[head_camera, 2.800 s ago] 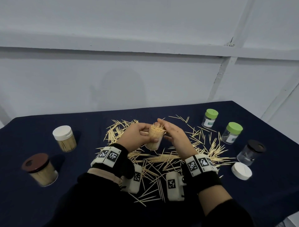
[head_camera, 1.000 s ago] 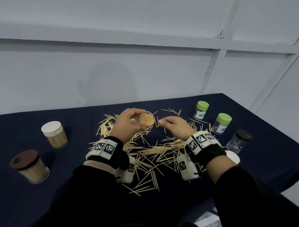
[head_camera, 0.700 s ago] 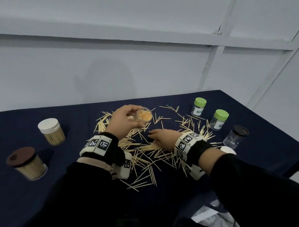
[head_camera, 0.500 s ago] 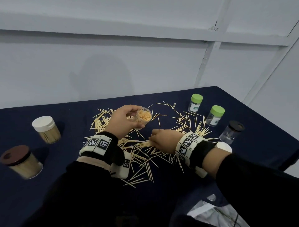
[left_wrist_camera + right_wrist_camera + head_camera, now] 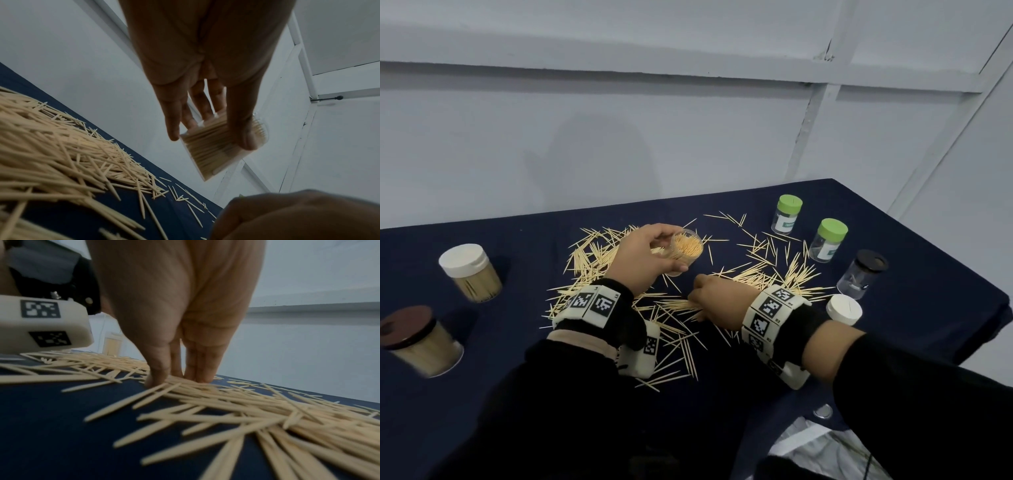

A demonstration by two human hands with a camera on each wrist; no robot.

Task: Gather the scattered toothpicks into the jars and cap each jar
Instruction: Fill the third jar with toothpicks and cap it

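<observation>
My left hand [image 5: 669, 251] grips an uncapped clear jar [image 5: 686, 248] packed with toothpicks, holding it tilted above the dark blue cloth; in the left wrist view the jar [image 5: 211, 146] sits between thumb and fingers. Loose toothpicks [image 5: 756, 274] lie scattered across the middle of the table. My right hand [image 5: 719, 298] is down on the pile just in front of the jar. In the right wrist view its thumb and fingertips [image 5: 197, 376] pinch together on a bundle of toothpicks [image 5: 216, 395] lying on the cloth.
A white-capped full jar [image 5: 469, 270] and a brown-capped full jar [image 5: 414, 339] stand at the left. Two green-capped jars [image 5: 787, 214] [image 5: 828, 240], a black-capped clear jar [image 5: 864, 274] and a loose white cap [image 5: 844, 308] stand at the right, near the table edge.
My right hand left the jar's mouth and dropped towards me onto the toothpick pile, closing on a bundle. My left hand tipped the jar and keeps holding it.
</observation>
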